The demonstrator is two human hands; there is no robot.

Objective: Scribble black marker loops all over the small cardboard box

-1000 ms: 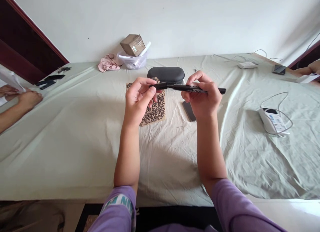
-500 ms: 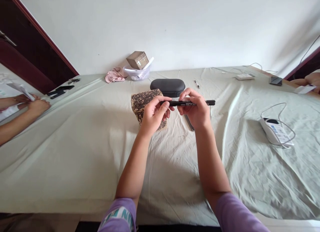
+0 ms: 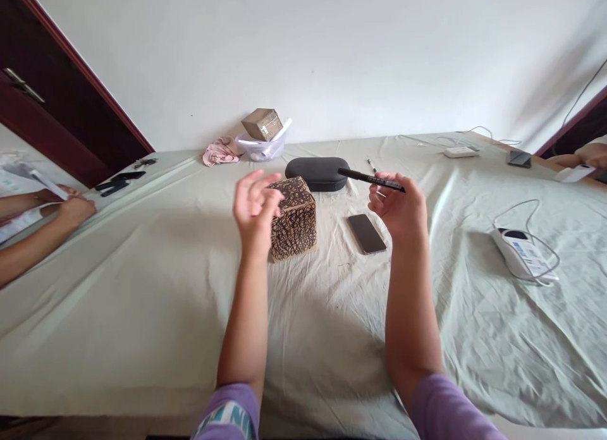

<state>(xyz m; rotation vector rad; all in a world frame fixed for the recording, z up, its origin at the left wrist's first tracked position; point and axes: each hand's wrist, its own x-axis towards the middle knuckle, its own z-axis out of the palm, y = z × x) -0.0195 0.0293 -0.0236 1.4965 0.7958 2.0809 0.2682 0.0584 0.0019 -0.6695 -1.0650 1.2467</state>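
Creased pale green cloth (image 3: 142, 313); slim black marker pen (image 3: 372, 180) pinched in right hand (image 3: 399, 206), left hand (image 3: 255, 203) open beside scribble-covered cardboard cube (image 3: 294, 220).

R hand (image 3: 397, 207) w/ marker (image 3: 372, 180), L hand (image 3: 255, 206) nr box (image 3: 294, 220)

On my feed, the pen (image 3: 372, 180) reads as matt black plastic with a shinier printed band. The box (image 3: 294, 219) looks like rough brown cardboard under dense black ink scribbles. The phone (image 3: 367, 234) has a glossy glass face, and the case (image 3: 317, 174) behind it has a matt, faintly grainy black shell. I see the sheet (image 3: 142, 301) as soft, creased, matt cloth. Further back, the tub (image 3: 260, 148) is clear, shiny plastic, the rag (image 3: 220, 151) is crumpled pink cloth, and the carton (image 3: 262, 124) is plain cardboard. The door (image 3: 61, 117) looks like dark polished wood; the wall (image 3: 332, 61) is smooth matt paint.
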